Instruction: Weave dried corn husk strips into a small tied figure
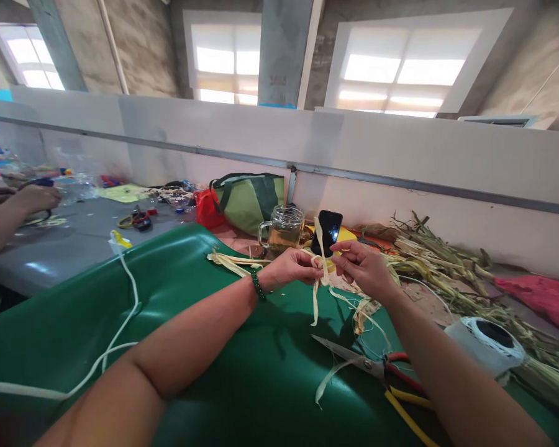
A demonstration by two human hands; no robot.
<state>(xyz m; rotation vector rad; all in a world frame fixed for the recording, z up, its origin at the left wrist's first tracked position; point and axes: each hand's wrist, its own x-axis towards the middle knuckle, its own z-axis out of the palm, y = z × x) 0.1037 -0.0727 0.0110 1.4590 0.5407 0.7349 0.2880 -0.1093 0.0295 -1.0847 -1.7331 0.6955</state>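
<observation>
Pale husk strips (315,301), looped together in a knot, hang between my two hands over the green mat (242,379). My left hand (294,268), with a dark green bead bracelet at the wrist, pinches the knotted part. Just right of the strips is my right hand (359,264), its fingers partly curled and thumb and forefinger apart; nothing shows between them. Scissors (368,365) with red handles lie below, a loose husk piece (330,380) across their blades. A tool with yellow handles (407,416) is partly hidden by my right forearm.
Behind my hands stand a glass mug (285,231), a phone (327,231) and a green bag (256,202). Dried husks (447,257) and a white roll (484,344) lie at right. A white cord (133,292) crosses the mat. Another person's hand (40,197) is at far left.
</observation>
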